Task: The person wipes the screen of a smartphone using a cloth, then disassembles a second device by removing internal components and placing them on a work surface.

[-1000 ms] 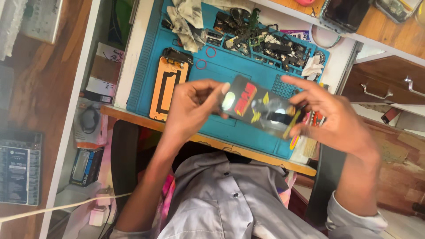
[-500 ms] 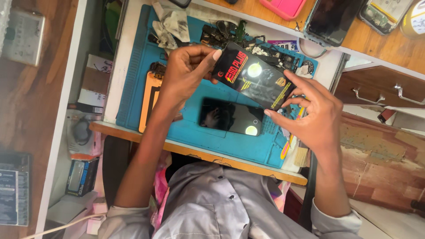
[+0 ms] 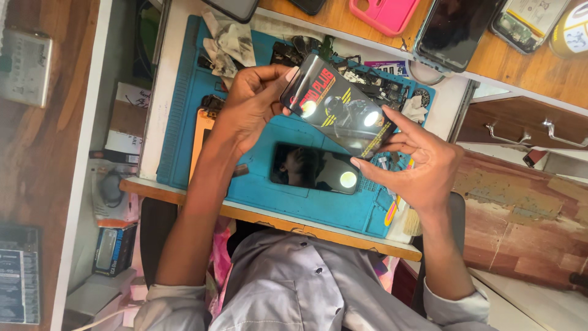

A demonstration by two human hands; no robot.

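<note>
Blue mat (image 3: 184, 110) on white bench (image 3: 160, 92)

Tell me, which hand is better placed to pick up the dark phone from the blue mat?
Probably the right hand: it holds the glossy packet by its lower corner, right beside the phone. The left hand grips the far end.

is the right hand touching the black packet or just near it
Touching: the head view shows the right hand pinching the lower end of the glossy black packet between thumb and fingers.
</note>
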